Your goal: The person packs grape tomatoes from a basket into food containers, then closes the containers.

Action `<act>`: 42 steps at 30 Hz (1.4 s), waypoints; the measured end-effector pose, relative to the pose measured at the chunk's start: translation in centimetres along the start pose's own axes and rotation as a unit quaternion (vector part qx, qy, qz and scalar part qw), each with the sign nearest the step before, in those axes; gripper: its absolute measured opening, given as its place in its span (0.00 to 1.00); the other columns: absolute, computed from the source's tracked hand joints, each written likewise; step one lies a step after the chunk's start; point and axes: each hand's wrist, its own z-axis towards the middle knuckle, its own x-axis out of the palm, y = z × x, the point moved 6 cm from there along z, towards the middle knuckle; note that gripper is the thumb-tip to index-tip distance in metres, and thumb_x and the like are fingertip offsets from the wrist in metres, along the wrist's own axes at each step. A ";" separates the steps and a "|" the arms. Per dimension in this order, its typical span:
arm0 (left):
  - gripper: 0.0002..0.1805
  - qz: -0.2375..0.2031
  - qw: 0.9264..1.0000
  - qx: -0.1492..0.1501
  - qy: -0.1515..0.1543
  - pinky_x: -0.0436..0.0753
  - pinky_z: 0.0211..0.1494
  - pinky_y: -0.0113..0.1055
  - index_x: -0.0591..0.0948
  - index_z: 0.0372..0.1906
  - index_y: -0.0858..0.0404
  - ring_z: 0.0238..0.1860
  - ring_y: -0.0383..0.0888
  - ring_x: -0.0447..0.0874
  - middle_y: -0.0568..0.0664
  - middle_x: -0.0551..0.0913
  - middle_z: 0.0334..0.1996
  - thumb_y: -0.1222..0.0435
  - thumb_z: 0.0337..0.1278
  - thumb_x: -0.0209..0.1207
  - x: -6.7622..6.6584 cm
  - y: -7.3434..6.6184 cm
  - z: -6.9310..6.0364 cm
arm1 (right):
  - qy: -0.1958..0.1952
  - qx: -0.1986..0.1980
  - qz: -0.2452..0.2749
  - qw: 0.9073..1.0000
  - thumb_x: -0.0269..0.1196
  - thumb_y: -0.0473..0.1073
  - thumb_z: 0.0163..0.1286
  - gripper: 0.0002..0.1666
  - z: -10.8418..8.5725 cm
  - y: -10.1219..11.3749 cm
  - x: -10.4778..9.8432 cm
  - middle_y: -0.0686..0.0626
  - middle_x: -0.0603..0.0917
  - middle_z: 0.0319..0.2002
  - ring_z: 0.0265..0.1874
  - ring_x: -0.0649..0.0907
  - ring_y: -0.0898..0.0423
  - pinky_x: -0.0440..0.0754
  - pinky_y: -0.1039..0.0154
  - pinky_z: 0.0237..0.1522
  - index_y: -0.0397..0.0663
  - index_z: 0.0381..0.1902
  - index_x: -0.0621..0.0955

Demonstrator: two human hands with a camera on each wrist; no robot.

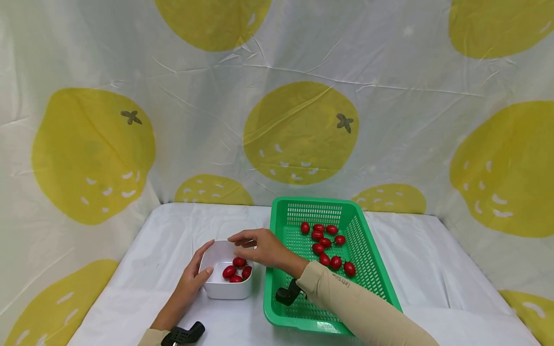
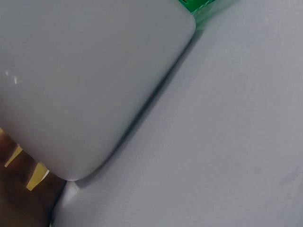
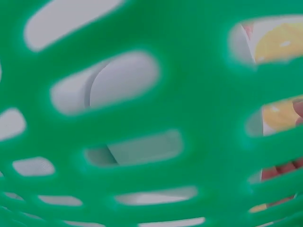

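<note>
**White box (image 1: pixel 227 290) left of green basket (image 1: pixel 279 211), both on cloth (image 1: pixel 415 269)**

Surface: we see white fabric over the tabletop, lightly creased, with longer folds on the right. Room: white sheets (image 1: pixel 207 134) on 3 sides, wrinkled, faintly shiny, printed with big yellow fruit shapes (image 1: pixel 298 149), some with dark stem marks.

Materials: box is smooth, glossy, squarish, rounded corners. Basket is rectangular, slotted floor, perforated walls, solid rim. We count 10 glossy oval red tomatoes (image 1: pixel 318 248) in the basket, loosely strung from far end to middle. 4 more visible in the box, clustered near right.

Hands: left hand (image 1: pixel 192 271) lies spread along the box's left side, thumb at the rim. Right hand (image 1: pixel 261 247) is over the box's right side, fingers loosely bent, gap to thumb; its forearm in a tan sleeve (image 1: pixel 350 298) crosses the basket. Black camera (image 1: pixel 287 295) on that wrist; its view is mostly blurred green lattice, so we can't tell fingertip contact there. Left wrist view gives us the box's plain wall and rounded corner.
</note>
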 end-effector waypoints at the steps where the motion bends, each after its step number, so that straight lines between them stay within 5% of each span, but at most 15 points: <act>1: 0.32 0.002 1.000 0.001 0.000 0.41 0.69 0.67 0.58 0.74 0.48 0.74 0.54 0.46 0.50 0.55 0.73 0.67 0.68 0.47 0.0 0.0 0.0 | 0.000 0.000 -0.001 1.000 0.64 0.44 0.66 0.18 0.0 0.0 0.0 0.55 0.85 0.48 0.45 0.83 0.63 0.80 0.67 0.49 0.52 0.54 0.83; 12: 0.32 -0.002 1.000 -0.002 -0.003 0.40 0.69 0.67 0.58 0.74 0.49 0.74 0.48 0.47 0.49 0.55 0.73 0.67 0.68 0.48 -0.2 -0.2 -0.2 | -0.001 -0.011 -0.007 1.000 0.63 0.42 0.66 0.17 -0.1 0.5 0.3 0.56 0.85 0.47 0.45 0.84 0.58 0.80 0.67 0.49 0.52 0.53 0.83; 20: 0.32 -0.001 1.000 0.004 0.002 0.37 0.69 0.66 0.58 0.74 0.50 0.71 0.28 0.47 0.49 0.55 0.74 0.69 0.68 0.47 -0.4 0.0 -0.2 | 0.005 -0.019 -0.006 1.000 0.64 0.43 0.66 0.16 -0.2 0.9 0.5 0.57 0.85 0.48 0.44 0.83 0.65 0.80 0.67 0.49 0.52 0.52 0.84; 26: 0.32 -0.007 1.000 0.008 0.005 0.39 0.70 0.65 0.57 0.74 0.49 0.72 0.36 0.47 0.48 0.55 0.73 0.69 0.68 0.47 -0.4 0.2 -0.1 | 0.007 -0.018 -0.003 1.000 0.64 0.41 0.66 0.16 -0.2 0.8 0.6 0.57 0.85 0.48 0.44 0.83 0.64 0.80 0.68 0.50 0.53 0.52 0.84; 33: 0.32 -0.010 1.000 0.007 0.005 0.38 0.69 0.67 0.57 0.74 0.49 0.71 0.31 0.48 0.50 0.55 0.74 0.68 0.68 0.47 -0.2 0.3 0.0 | 0.000 -0.004 0.016 1.000 0.64 0.39 0.66 0.15 -0.2 0.8 0.4 0.54 0.85 0.48 0.45 0.84 0.56 0.80 0.61 0.51 0.52 0.51 0.84; 42: 0.32 -0.012 1.000 0.010 0.009 0.39 0.70 0.63 0.57 0.74 0.48 0.73 0.39 0.47 0.51 0.55 0.74 0.69 0.69 0.47 0.1 0.4 0.2 | -0.009 0.011 0.032 0.999 0.65 0.41 0.66 0.15 0.0 0.2 0.0 0.55 0.86 0.46 0.43 0.84 0.61 0.81 0.70 0.45 0.52 0.51 0.84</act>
